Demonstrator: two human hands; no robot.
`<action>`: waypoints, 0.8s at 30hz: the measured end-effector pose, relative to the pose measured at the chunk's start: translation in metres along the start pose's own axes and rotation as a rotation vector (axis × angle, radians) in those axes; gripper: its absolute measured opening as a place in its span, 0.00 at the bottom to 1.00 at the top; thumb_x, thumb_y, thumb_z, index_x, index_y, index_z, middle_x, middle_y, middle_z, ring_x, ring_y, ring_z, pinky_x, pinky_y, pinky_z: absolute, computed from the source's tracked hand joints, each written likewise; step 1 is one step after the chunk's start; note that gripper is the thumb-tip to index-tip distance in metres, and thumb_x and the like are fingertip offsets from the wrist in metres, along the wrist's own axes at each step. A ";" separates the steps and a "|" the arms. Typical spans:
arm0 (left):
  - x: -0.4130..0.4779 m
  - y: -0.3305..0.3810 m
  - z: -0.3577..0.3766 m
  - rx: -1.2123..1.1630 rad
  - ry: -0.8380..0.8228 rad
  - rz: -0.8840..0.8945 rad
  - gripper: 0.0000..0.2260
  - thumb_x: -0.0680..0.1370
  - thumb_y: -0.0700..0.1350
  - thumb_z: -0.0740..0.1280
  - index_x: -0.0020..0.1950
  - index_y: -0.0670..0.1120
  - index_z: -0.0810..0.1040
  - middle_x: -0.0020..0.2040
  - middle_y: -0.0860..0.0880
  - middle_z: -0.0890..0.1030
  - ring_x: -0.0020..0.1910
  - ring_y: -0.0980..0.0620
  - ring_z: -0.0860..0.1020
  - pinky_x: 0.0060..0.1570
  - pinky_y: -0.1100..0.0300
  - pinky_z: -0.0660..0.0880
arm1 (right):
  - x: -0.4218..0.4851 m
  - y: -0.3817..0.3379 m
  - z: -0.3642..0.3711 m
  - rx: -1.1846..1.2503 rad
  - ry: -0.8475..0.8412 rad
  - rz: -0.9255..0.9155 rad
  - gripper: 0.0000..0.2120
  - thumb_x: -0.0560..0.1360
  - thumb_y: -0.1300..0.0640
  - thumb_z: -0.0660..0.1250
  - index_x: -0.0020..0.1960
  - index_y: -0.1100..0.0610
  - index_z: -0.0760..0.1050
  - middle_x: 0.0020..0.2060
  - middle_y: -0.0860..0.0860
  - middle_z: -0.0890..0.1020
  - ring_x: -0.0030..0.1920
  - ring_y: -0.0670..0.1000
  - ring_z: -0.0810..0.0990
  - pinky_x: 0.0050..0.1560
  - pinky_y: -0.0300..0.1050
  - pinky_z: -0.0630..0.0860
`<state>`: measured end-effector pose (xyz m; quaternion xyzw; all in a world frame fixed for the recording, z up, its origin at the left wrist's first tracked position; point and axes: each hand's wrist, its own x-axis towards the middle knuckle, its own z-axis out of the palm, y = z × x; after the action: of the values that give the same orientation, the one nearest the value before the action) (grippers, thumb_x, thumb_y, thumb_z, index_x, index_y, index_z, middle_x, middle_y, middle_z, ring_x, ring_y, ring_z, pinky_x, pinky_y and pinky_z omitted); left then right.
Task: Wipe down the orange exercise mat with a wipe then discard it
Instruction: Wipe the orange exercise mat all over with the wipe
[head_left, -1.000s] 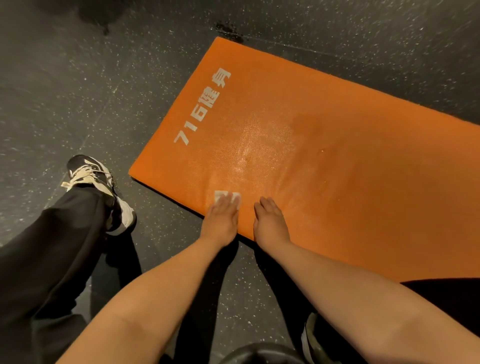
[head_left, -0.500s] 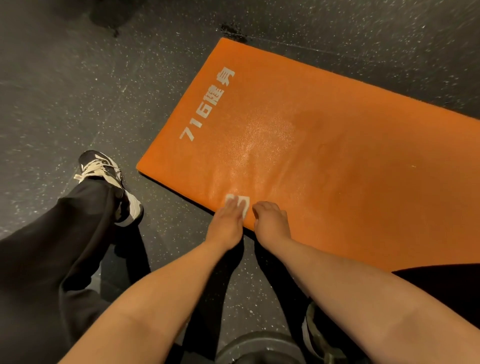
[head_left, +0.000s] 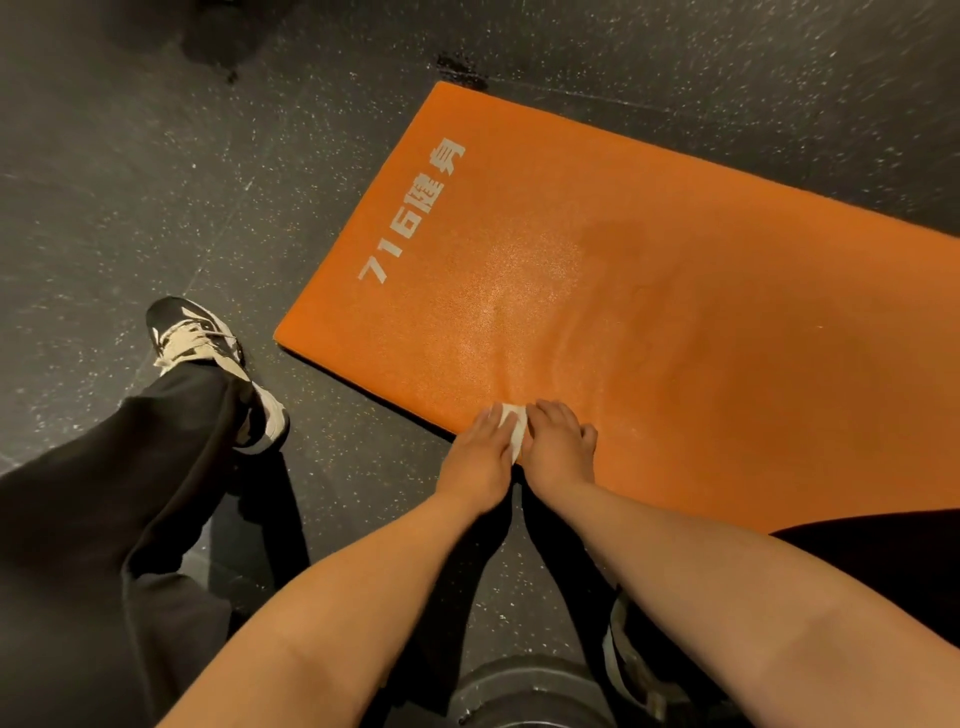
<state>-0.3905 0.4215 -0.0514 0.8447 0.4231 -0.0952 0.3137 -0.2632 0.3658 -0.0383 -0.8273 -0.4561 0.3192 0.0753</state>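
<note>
The orange exercise mat (head_left: 649, 291) lies on the dark floor, with white "716" lettering near its left end and a shiny damp patch in the middle. At the mat's near edge a small white wipe (head_left: 511, 428) shows between my two hands. My left hand (head_left: 475, 457) lies over its left part with fingers flat. My right hand (head_left: 558, 447) touches its right side, fingers curled at the wipe's edge. Most of the wipe is hidden under the hands.
Speckled black rubber floor (head_left: 156, 182) surrounds the mat. My left leg in black trousers and a black-and-white sneaker (head_left: 208, 353) stand left of the mat. A dark round weight plate (head_left: 524, 696) lies at the bottom edge, beside my other shoe (head_left: 631, 670).
Both hands have closed together on the wipe, which was under the left fingers alone before. The wipe now looks bunched between them. The camera view has drifted slightly.
</note>
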 end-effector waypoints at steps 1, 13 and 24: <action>0.002 -0.004 -0.003 0.053 0.022 -0.005 0.25 0.85 0.43 0.53 0.82 0.46 0.53 0.82 0.44 0.51 0.81 0.46 0.47 0.79 0.53 0.46 | -0.001 0.001 0.000 -0.013 -0.002 -0.009 0.24 0.83 0.56 0.57 0.79 0.52 0.63 0.80 0.50 0.60 0.80 0.51 0.52 0.75 0.55 0.50; 0.005 0.015 0.000 0.006 -0.062 -0.117 0.25 0.87 0.48 0.49 0.83 0.44 0.47 0.83 0.45 0.46 0.81 0.47 0.43 0.79 0.51 0.43 | 0.000 0.009 -0.015 0.114 -0.021 0.025 0.23 0.83 0.56 0.57 0.78 0.53 0.66 0.79 0.53 0.62 0.79 0.54 0.56 0.76 0.51 0.53; 0.007 -0.014 -0.017 0.142 -0.066 -0.232 0.25 0.86 0.48 0.47 0.83 0.48 0.45 0.83 0.49 0.43 0.81 0.48 0.41 0.79 0.45 0.45 | -0.014 0.018 -0.013 -0.029 -0.036 0.064 0.24 0.85 0.50 0.54 0.80 0.51 0.61 0.81 0.52 0.57 0.81 0.55 0.50 0.77 0.54 0.49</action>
<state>-0.3986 0.4431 -0.0471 0.8065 0.4998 -0.1882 0.2537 -0.2478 0.3463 -0.0287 -0.8367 -0.4352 0.3296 0.0447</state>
